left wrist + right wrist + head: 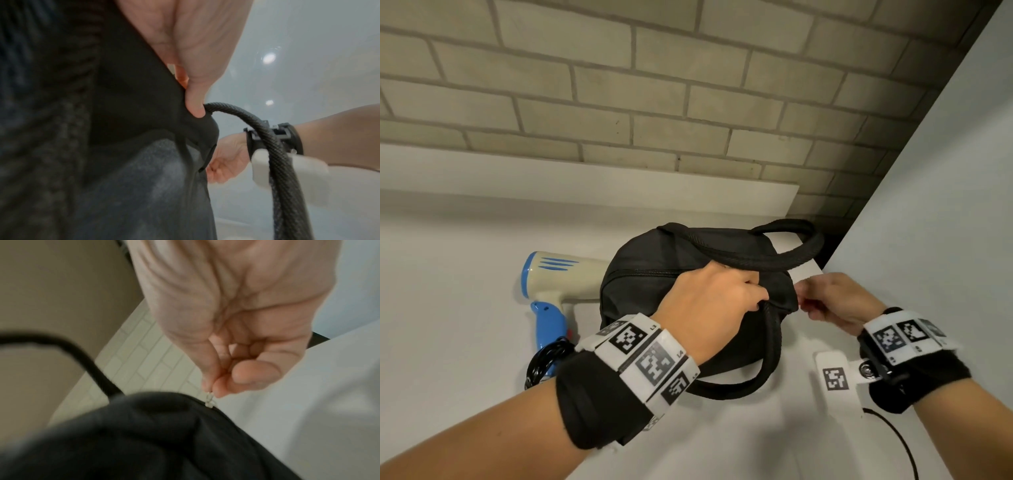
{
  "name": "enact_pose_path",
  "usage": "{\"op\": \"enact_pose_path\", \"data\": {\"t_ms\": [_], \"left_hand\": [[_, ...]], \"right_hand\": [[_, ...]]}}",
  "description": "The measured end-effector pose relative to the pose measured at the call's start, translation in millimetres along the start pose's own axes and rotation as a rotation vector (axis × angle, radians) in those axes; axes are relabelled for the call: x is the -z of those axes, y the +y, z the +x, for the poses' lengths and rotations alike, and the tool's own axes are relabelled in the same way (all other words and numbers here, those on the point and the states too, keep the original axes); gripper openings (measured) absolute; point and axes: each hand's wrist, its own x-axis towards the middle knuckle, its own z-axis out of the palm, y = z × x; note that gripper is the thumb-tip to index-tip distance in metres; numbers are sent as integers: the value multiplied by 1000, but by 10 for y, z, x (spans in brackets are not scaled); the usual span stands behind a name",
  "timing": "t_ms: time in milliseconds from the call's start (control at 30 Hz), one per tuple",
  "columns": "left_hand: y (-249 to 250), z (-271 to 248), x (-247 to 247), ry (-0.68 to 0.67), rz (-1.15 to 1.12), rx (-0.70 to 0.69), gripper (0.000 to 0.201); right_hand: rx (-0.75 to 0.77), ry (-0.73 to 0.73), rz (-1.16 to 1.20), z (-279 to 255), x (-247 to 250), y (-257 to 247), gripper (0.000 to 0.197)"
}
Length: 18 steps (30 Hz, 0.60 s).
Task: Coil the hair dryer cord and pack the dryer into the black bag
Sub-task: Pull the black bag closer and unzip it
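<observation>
The black bag (654, 270) lies on the white counter with its zipper closed along the top. My left hand (715, 305) grips the bag's fabric near its right end, by the base of a rope handle (257, 128). At that right end my right hand (825, 301) pinches the small silver zipper pull (210, 400) between thumb and forefinger. The cream and blue hair dryer (551, 287) lies on the counter left of the bag, outside it. Its black cord (548, 359) sits bundled below the handle, partly hidden by my left wrist.
A brick wall (654, 85) runs behind the white counter (448, 308), and a white panel (945, 205) rises on the right close to the bag. A thin black cable (897, 438) trails from my right wrist device across the counter.
</observation>
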Motion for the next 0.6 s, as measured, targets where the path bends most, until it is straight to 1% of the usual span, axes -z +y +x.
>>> {"op": "enact_pose_path", "data": {"t_ms": [100,167,233,300,333,400,433,467,533,567,600], "left_hand": [[0,10,17,0,-22,-2,20],[8,23,15,2,-53,-15,19],[29,51,3,-14,-64,-29,19],[64,85,-16,-24,-68,-47,17],[80,101,-25,-25,-71,-55,16],[71,118,-44,-21,-73,-66,14],[70,123,-35,-29,-74,-58,15],[67,130,-14,-64,-99,-27,16],[21,147,42,-193,-208,115,22],[-12,158,69,-236,-285,192,24],[-45,176,100,-233,-363,265,25]], "right_hand": [[-2,22,201,-108,157,-136,20],[76,62,231,-224,180,-279,19],[204,92,159,-356,119,-414,20],[333,84,75,-506,-38,-553,20],[407,83,41,-567,-133,-609,18],[550,128,-74,-619,-313,-680,13],[582,151,-126,-622,-376,-698,11],[571,153,-141,-604,-405,-699,10],[527,126,-90,-581,-414,-671,9],[526,122,-67,-572,-405,-646,8],[525,129,-51,-565,-400,-623,8]]}}
